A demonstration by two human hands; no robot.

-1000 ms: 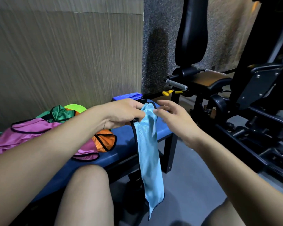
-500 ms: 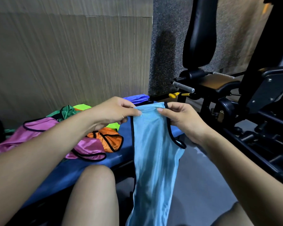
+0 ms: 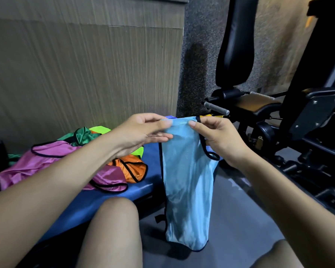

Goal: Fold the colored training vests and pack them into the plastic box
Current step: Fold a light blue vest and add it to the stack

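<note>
A light blue vest (image 3: pixel 188 182) with black trim hangs in the air over the edge of the blue bench (image 3: pixel 143 190). My left hand (image 3: pixel 141 132) pinches its top edge on the left and my right hand (image 3: pixel 219 136) pinches the top on the right, a black strap looping below that hand. On the bench to the left lie a pink vest (image 3: pixel 37 163), an orange vest (image 3: pixel 133 169), a dark green vest (image 3: pixel 81 135) and a neon green vest (image 3: pixel 100 130) in a loose pile. No plastic box is in view.
A wood-panelled wall (image 3: pixel 85 74) stands behind the bench. A black gym machine (image 3: pixel 288 122) with a padded seat fills the right side. My bare knees (image 3: pixel 112 229) are at the bottom, over a grey floor (image 3: pixel 240 219).
The vest went from a narrow bunched strip to a wider spread sheet. Both hands rose and moved apart along its top edge.
</note>
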